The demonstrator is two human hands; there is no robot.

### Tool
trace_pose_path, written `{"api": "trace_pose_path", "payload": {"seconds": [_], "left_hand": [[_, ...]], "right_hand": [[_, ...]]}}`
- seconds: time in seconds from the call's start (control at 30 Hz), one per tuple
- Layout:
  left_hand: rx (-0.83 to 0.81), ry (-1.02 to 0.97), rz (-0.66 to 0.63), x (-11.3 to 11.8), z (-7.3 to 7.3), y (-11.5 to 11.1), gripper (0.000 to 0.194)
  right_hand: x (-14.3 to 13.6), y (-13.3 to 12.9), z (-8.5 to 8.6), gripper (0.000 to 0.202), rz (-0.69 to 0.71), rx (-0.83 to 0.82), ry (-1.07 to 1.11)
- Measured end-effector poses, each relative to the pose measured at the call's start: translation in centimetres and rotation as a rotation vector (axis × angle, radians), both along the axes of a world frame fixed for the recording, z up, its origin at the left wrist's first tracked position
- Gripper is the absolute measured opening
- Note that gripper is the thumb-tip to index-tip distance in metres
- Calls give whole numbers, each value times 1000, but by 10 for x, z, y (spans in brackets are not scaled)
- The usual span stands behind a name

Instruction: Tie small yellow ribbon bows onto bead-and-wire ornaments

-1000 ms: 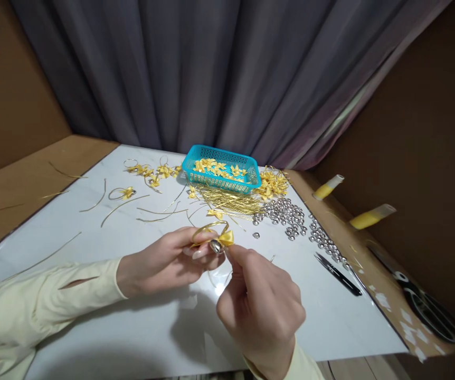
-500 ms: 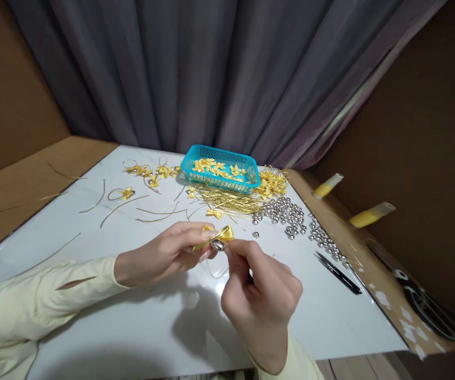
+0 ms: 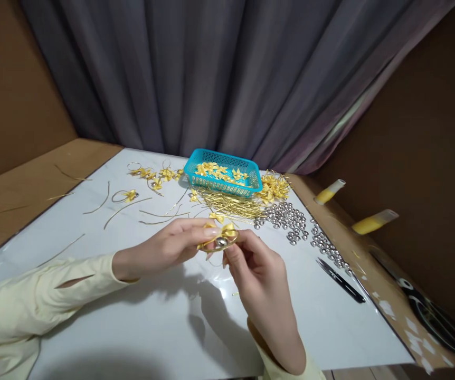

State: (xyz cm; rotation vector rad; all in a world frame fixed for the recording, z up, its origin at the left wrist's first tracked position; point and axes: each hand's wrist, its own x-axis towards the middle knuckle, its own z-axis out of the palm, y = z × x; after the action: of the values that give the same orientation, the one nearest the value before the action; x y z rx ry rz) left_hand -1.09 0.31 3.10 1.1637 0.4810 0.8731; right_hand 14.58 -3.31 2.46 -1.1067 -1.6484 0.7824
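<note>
My left hand pinches a yellow ribbon bow between thumb and fingers, held just above the white tabletop. A small silver bell sits against the front of the bow. Gold wire curves round below the bell, and my right hand has its thumb and forefinger closed on the wire's right side. Fingers partly hide the bow's left loop. Beyond the hands lie a loose yellow bow and a bundle of gold wire ties.
A turquoise basket of yellow bows stands at the back. Silver bells are heaped at the right, near black-handled snips. Scissors and two yellow-filled tubes are on the brown right edge. Finished-looking bow loops and cut wires lie left.
The gold wire, straight across the bow before, now bends round under the bell. My right hand has turned and opened out slightly, its thumb coming up to the wire. The left keeps its pinch.
</note>
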Motion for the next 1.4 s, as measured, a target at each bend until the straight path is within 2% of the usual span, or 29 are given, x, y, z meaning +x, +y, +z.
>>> {"api": "trace_pose_path", "payload": {"seconds": [0.27, 0.37, 0.5, 0.63, 0.83, 1.0, 1.2, 1.4], "left_hand": [[265, 227, 31, -7, 2, 1, 28], [318, 251, 43, -8, 5, 1, 28], [312, 245, 36, -9, 6, 1, 28], [220, 199, 6, -8, 1, 3, 28], [-70, 24, -47, 0, -2, 1, 26], [-293, -106, -66, 4, -8, -1, 18], [-343, -188, -50, 6, -14, -2, 21], [-332, -207, -81, 5, -17, -2, 30]], "right_hand": [[7, 9, 0, 29, 137, -234, 163], [9, 11, 2, 26, 184, -260, 228], [10, 13, 1, 21, 185, -151, 212], [8, 13, -3, 16, 125, 28, 143], [1, 4, -11, 22, -138, 356, -97], [-5, -3, -15, 24, -286, 497, -203], [-8, -7, -14, 24, -338, 629, -277], [-9, -8, -13, 24, -341, 686, -322]]}}
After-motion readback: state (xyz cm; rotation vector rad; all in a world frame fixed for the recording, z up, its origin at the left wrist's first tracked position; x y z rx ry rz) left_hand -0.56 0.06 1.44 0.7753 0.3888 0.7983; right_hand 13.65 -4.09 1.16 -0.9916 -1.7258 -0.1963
